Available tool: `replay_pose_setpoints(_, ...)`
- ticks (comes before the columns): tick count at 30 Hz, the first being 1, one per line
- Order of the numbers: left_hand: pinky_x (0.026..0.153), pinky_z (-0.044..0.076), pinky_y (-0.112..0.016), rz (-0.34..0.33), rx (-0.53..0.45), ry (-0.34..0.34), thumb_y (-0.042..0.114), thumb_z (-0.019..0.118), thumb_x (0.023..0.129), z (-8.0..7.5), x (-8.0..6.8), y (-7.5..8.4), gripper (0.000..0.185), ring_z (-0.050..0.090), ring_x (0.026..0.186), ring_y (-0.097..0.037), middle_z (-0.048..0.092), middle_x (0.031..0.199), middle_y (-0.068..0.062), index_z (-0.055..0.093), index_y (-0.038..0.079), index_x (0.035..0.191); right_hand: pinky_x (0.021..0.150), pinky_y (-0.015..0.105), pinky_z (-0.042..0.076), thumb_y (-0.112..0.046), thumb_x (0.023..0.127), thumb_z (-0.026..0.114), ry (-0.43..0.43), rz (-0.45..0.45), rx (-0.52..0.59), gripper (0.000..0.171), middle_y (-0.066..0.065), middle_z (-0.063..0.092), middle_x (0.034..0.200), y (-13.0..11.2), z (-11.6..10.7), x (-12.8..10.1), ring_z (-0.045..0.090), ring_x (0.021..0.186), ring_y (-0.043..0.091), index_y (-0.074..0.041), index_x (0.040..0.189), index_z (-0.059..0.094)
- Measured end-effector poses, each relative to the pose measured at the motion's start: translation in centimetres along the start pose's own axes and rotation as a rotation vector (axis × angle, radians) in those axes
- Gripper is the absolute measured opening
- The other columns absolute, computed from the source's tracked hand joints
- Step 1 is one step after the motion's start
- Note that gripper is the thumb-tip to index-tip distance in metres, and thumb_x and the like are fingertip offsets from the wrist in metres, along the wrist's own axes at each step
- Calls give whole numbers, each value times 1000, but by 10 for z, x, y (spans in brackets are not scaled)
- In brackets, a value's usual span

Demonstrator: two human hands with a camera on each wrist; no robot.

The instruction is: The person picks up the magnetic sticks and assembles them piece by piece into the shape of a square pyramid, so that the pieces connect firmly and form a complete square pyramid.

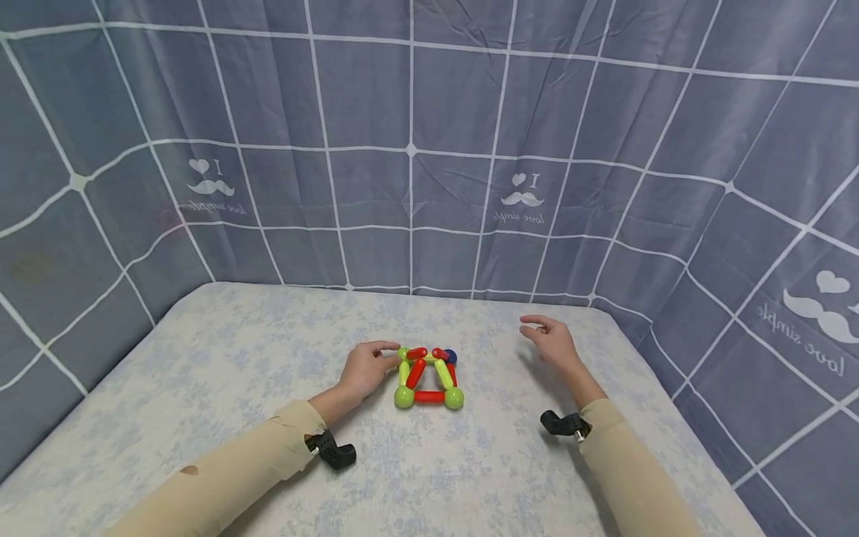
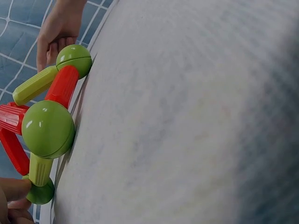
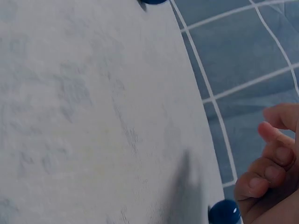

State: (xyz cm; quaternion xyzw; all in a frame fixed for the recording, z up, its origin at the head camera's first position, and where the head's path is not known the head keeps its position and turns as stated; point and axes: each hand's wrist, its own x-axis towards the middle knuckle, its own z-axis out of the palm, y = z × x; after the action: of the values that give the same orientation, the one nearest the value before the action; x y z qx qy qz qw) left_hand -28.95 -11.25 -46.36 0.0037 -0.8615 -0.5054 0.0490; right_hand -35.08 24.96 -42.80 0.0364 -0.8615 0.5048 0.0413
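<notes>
Near mid-bench (image 1: 201, 388), on the pale floral cloth: toy frame (image 1: 428, 375) of red and yellow-green ribbed rods joined by glossy green balls, one blue ball (image 1: 451, 357) at the far corner. Left hand (image 1: 365, 370) pinching the far-left corner ball — thumb and fingertips curled onto it. Right hand (image 1: 552, 340) lifted clear to the right, fingers loosely relaxed, holding nothing. Best practice, as judged: steady the gripped corner, move gently — joints probably separate under a twist.
</notes>
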Motion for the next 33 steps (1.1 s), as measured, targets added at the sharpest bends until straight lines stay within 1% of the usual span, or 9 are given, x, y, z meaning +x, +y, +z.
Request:
replay_pose_setpoints(10, 54, 36, -27, -12, 12, -3, 23, 72, 92, 1, 1, 0, 28, 45, 60, -15, 55, 69, -3, 76, 16, 119, 45, 28, 33, -31, 98, 63, 141, 129, -4, 45, -8, 42, 54, 20, -20, 13, 32, 42, 9, -9, 137, 61)
replay_pose_setpoints(15, 54, 36, -26, 1, 19, 1, 23, 72, 92, 1, 0, 0, 27, 46, 61, -15, 55, 69, -3, 77, 15, 118, 49, 29, 36, -32, 96, 66, 201, 201, 8, 49, -11, 53, 70, 32, -24, 16, 36, 49, 8, -10, 139, 61)
replay_pose_setpoints(17, 54, 35, -27, -2, 16, 1, 23, 72, 92, 1, 0, 0, 28, 46, 61, -16, 55, 70, -3, 77, 15, 118, 49, 29, 36, -33, 96, 67, 206, 234, 19, 51, -12, 53, 69, 37, -26, 17, 35, 49, 8, -10, 141, 59)
replay_pose_setpoints(22, 55, 36, -27, -8, 12, -7, 24, 73, 92, 2, -1, 1, 28, 47, 62, -16, 56, 70, -2, 76, 16, 118, 43, 29, 32, -31, 95, 69, 196, 315, 95, 55, -12, 37, 49, 51, -29, 18, 26, 40, 9, -14, 146, 54)
replay_pose_setpoints(25, 56, 36, -27, -1, 17, -4, 23, 73, 92, 3, -1, 0, 28, 47, 63, -16, 57, 71, -3, 77, 16, 118, 43, 28, 32, -31, 95, 70, 186, 330, 111, 58, -11, 41, 51, 56, -30, 19, 26, 39, 9, -15, 147, 53)
replay_pose_setpoints(27, 55, 37, -27, 0, 19, 0, 24, 73, 92, 3, 0, 0, 28, 48, 63, -16, 57, 71, -3, 77, 16, 118, 44, 28, 34, -31, 94, 70, 184, 325, 100, 59, -8, 53, 59, 58, -30, 20, 29, 41, 9, -13, 147, 53)
replay_pose_setpoints(30, 55, 36, -27, 6, 29, 13, 24, 73, 91, 3, 0, -1, 28, 48, 62, -16, 57, 71, -2, 77, 15, 117, 50, 28, 37, -30, 94, 70, 178, 306, 74, 58, 6, 68, 97, 59, -28, 21, 39, 53, 12, -10, 146, 54)
replay_pose_setpoints(31, 55, 36, -28, 7, 32, 17, 24, 73, 91, 2, 0, -1, 28, 47, 62, -16, 57, 71, -2, 77, 15, 117, 54, 27, 39, -31, 95, 70, 174, 298, 54, 58, 11, 67, 113, 59, -27, 21, 45, 61, 13, -9, 146, 54)
replay_pose_setpoints(33, 55, 35, -27, 7, 37, 23, 24, 73, 91, 2, 0, -2, 27, 47, 62, -15, 57, 70, -2, 77, 15, 117, 66, 28, 44, -30, 96, 68, 159, 281, 25, 58, 19, 56, 138, 58, -25, 20, 54, 83, 18, -6, 146, 53)
